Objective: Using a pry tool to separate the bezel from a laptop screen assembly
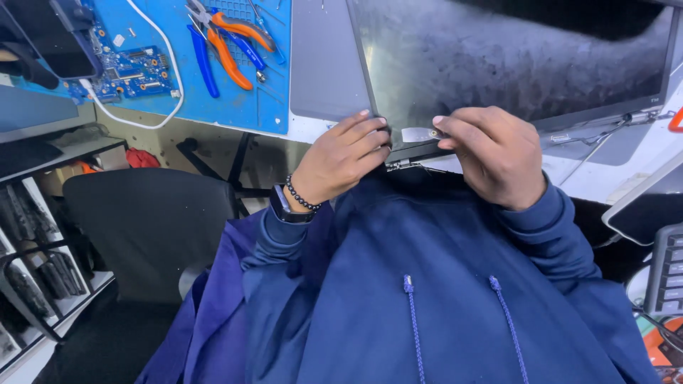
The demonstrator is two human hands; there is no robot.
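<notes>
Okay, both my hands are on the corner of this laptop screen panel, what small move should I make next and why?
Probably steady the laptop screen panel with the left hand while the right hand eases the small metal hinge bracket free: its fingertips already pinch there, at the panel's lower corner.

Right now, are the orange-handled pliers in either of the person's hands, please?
No, the orange-handled pliers lie on the blue mat, while the left hand and right hand grip the laptop screen panel.

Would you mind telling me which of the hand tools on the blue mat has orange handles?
The orange-handled pliers, lying across the middle of the blue mat. The tools either side have blue handles.
</notes>
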